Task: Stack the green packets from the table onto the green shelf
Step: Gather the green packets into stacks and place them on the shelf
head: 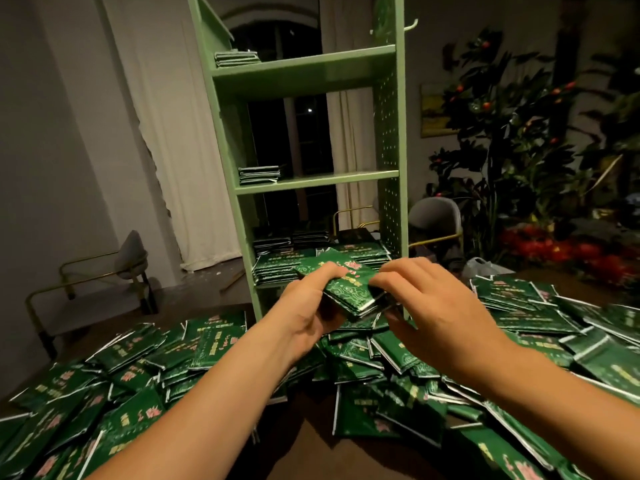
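We hold a small bundle of green packets [341, 289] above the table's heap, just near of the green shelf [311, 181]; our left hand [308, 306] grips its left end, our right hand [426, 303] pinches the right. The packets look light, thin and glossy, likely to slide apart, so we would squeeze both ends of the bundle.

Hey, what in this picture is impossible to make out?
Head view only:
- Number of packets in the held bundle of glossy green packets: left hand and right hand cover its ends.
- Packet lettering: too small and blurred.
- Tall green metal shelf: top cut off by the frame edge.
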`<state>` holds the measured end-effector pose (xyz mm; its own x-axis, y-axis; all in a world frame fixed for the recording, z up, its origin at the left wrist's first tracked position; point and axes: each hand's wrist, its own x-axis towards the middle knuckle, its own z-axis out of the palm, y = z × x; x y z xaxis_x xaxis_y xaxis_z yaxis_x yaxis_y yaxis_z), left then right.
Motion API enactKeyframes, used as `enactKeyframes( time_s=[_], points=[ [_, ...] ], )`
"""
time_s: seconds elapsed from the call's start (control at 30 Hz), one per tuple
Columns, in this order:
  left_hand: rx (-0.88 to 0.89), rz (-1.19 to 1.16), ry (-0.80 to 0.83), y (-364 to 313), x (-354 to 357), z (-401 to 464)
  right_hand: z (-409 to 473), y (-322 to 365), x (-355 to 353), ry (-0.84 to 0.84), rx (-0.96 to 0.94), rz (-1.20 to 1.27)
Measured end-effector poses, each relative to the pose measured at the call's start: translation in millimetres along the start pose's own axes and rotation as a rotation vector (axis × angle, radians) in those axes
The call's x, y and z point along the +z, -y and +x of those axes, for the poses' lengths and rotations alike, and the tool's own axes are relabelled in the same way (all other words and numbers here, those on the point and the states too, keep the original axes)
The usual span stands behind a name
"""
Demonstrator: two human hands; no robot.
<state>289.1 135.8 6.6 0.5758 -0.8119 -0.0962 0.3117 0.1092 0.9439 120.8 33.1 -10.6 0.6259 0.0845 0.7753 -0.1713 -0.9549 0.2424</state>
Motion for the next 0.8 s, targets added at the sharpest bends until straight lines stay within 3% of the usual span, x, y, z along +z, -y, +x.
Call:
enactKeyframes(
  time_s=[0.3, 0.4, 0.47, 0.57, 0.6, 0.8],
  points=[
    [-0.031, 0.084, 0.088, -12, 11, 19, 12, -21, 12, -0.137, -0.080, -0.061],
    [0.076, 0.144, 0.078, -16, 15, 26, 21, -32, 15, -0.165, -0.018, -0.061],
    [0.289, 0.452, -0.019, -17, 13, 30, 27, -43, 15, -0.202, 0.098, -0.078],
    [0.852, 1.466, -0.162, -10, -7, 45, 34, -60, 22, -0.166, 0.173, -0.166],
    [0.945, 1.663, -0.141, -9, -10, 50, 36, -62, 26, -0.136, 0.160, -0.189],
    [0.743, 1.976, -0.086, -12, -3, 75, 59, -62, 51, -0.065, 0.115, -0.284]
  ],
)
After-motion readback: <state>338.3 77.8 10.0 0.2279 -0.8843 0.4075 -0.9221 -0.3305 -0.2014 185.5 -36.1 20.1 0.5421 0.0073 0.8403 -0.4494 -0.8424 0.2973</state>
